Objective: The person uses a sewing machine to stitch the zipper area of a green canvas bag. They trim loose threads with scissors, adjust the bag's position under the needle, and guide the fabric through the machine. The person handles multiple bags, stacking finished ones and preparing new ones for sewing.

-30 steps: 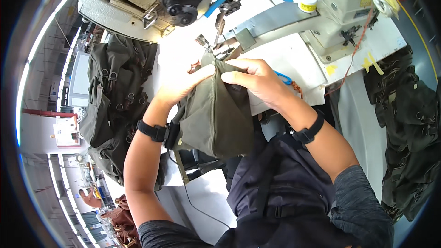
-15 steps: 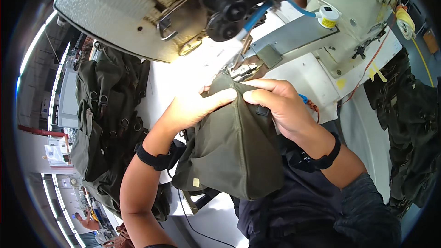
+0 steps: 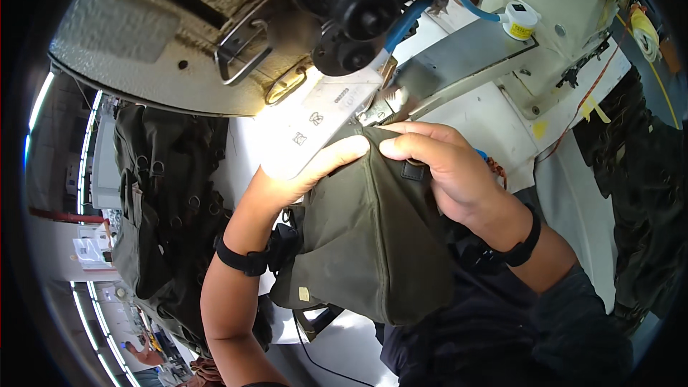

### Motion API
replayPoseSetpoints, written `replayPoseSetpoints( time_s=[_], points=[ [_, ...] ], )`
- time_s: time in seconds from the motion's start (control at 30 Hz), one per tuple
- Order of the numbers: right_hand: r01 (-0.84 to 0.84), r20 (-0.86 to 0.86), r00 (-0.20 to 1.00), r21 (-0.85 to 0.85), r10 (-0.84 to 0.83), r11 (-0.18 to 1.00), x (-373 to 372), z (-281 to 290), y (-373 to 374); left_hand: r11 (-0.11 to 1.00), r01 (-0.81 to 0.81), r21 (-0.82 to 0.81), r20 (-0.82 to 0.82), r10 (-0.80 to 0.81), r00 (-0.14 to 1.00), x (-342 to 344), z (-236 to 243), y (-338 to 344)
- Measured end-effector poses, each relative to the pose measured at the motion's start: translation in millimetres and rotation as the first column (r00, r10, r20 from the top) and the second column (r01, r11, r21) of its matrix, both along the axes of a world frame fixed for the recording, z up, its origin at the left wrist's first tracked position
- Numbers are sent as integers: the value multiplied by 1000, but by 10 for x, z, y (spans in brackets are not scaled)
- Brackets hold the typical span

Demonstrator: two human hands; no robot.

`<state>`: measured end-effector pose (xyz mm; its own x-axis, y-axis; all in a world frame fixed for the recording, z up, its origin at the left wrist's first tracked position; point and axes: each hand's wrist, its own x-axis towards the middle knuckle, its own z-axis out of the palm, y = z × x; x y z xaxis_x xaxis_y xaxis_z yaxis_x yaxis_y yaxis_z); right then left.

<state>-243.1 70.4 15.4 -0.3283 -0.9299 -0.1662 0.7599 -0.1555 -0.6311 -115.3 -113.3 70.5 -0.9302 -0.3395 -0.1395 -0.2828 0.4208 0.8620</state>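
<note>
Dark olive fabric bag (image 3: 347,244) hangs toward me, a raised seam running down its middle. My left hand (image 3: 319,172) grips the bag's top edge on the left of that seam, thumb on top; its other fingers are hidden behind a bright guard plate (image 3: 326,118). On the other side, my right hand (image 3: 448,161) pinches the cloth between thumb and fingers, beside a small black tab (image 3: 412,170). Both thumbs almost meet at the seam. The bag's top end lies right at the work area of a sewing machine (image 3: 143,50); the needle cannot be made out.
Several olive bags with metal rings (image 3: 168,201) are heaped at the left. More dark cloth pieces (image 3: 648,201) hang at the far right. Blue tubing (image 3: 476,8) runs to a white round fitting (image 3: 519,21). Another person (image 3: 147,353) shows far off at lower left.
The machine head looks larger and closer as my view shifts. The bag and both hands stay nearly in place, with the same grip. The guard plate shows more clearly.
</note>
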Motion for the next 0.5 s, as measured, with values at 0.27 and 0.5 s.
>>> replayPoseSetpoints(
  time_s=[0.27, 0.5],
  points=[
    [435, -941, 92, -257, -327, 863, -121, 175, 59, 989, 21, -143, -29, -25, 999, -49, 153, 2],
    [359, -896, -348, -400, -277, 843, -306, 285, -68, 964, 103, -245, -83, -127, 988, -77, 152, 17]
  ],
)
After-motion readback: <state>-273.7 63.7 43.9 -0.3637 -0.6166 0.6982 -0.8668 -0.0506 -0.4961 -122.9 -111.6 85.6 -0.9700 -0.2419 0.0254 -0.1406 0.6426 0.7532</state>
